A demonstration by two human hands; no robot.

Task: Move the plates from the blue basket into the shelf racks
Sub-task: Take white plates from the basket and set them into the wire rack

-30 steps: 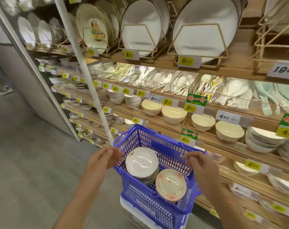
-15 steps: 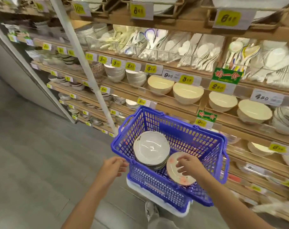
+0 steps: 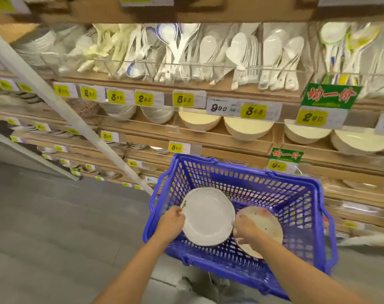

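A blue basket (image 3: 296, 205) stands in front of the shelves, low and right of centre. Inside it lies a stack of white plates (image 3: 207, 216) on the left and a cream plate with pink flowers (image 3: 267, 224) on the right. My left hand (image 3: 171, 221) grips the left rim of the white plates. My right hand (image 3: 244, 230) holds their right rim, lying partly over the flowered plate. The shelf racks with upright plates are out of view above.
Wooden shelves (image 3: 186, 132) with yellow price tags fill the wall behind the basket, holding spoons (image 3: 186, 51) above and cream bowls (image 3: 248, 129) below. A slanted white post (image 3: 55, 99) crosses the left. Grey floor (image 3: 55, 238) lies to the left.
The view dropped further toward the basket. My left hand moved in from the basket's outer rim to the white plates. My right hand shifted from the flowered plate to the white plates' right rim.
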